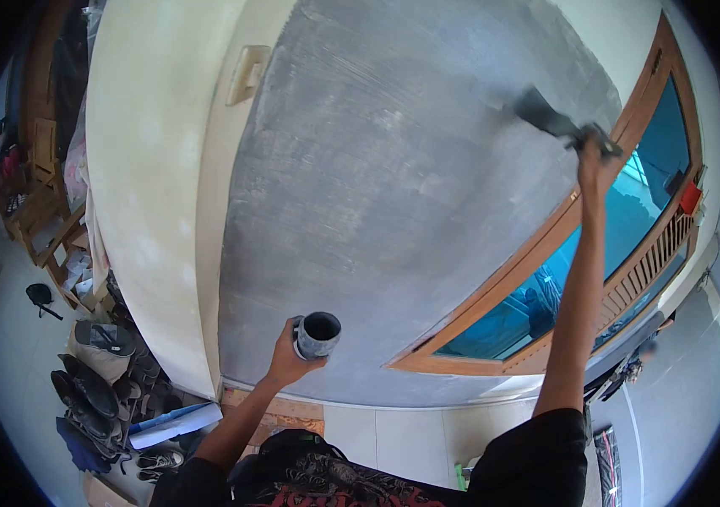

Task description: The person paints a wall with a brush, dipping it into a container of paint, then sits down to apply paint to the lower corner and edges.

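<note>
Fingers wrapped around its side, my left hand (295, 353) holds a grey-smeared cup (320, 332), its dark opening facing up, low in front of the wall. My right hand (596, 159) is raised at the upper right and grips the handle of a dark, wide-bladed tool (547, 115). The blade lies over the grey-coated wall area (360, 194), near its upper right part; whether it touches the wall cannot be made out. Streaks and lighter patches mark the grey coat.
A wood-framed window (495, 325) borders the grey area on the right. A switch plate (248, 75) is on the cream wall at upper left. Shoes (87, 395) and a blue-white box (176, 425) lie at lower left, below wooden furniture (43, 215).
</note>
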A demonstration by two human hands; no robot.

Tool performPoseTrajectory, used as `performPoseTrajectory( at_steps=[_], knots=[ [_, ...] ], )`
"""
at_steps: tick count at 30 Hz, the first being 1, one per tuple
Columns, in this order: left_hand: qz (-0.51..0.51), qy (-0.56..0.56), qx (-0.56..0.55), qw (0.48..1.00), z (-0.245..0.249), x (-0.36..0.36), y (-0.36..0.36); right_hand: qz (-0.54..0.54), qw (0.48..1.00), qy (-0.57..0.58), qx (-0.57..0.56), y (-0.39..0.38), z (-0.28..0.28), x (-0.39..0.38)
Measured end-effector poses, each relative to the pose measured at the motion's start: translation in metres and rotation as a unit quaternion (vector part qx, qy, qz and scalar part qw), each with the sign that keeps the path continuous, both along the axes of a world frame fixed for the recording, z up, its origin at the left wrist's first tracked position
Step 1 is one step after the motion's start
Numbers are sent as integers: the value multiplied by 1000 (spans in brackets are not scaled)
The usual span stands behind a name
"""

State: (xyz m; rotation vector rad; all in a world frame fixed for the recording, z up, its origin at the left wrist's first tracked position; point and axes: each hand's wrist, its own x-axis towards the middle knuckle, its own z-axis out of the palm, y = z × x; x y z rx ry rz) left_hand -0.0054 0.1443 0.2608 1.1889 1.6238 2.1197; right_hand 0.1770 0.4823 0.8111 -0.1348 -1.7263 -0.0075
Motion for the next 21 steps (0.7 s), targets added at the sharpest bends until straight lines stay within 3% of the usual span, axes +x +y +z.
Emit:
performPoseTrajectory(
  at_steps=[1, 3, 6, 7, 9, 11, 12, 15, 16, 17, 19, 21],
  knots=[
    [2, 7, 1, 1000, 3, 2, 3, 7, 999, -3, -35, 20, -4, 32],
    [0, 1, 3, 1000, 4, 7, 9, -82, 993, -34, -73, 15, -13, 81],
    [-11, 8, -10, 1000, 9, 9, 18, -15, 1000, -5, -19, -15, -13, 101],
    [-7, 6, -10, 1000, 12, 11, 20, -13, 1000, -1, -17, -26, -9, 91],
    [-2, 8, -14, 1000, 14, 14, 22, 139, 987, 82, 4, -51, -4, 48],
    [6, 8, -1, 1000, 17, 17, 26, 93, 995, -19, 36, -71, -2, 4],
    [6, 10, -2, 1000, 18, 19, 28, 144, 983, -97, 50, -17, 14, -27],
    [16, -5, 15, 1000, 17, 27, 32, 210, 968, -123, 62, -133, -9, -94],
    [14, -3, 14, 1000, 15, 29, 34, 272, 944, -181, 51, -143, -7, -99],
    [12, -2, 14, 1000, 14, 30, 34, 271, 945, -178, 47, -136, -10, -95],
    [-1, -14, 13, 1000, 10, 34, 34, 147, 979, -124, 66, -109, -19, -83],
    [-14, -30, 13, 999, 5, 40, 34, 132, 988, -75, 28, -67, -27, -44]
  ],
)
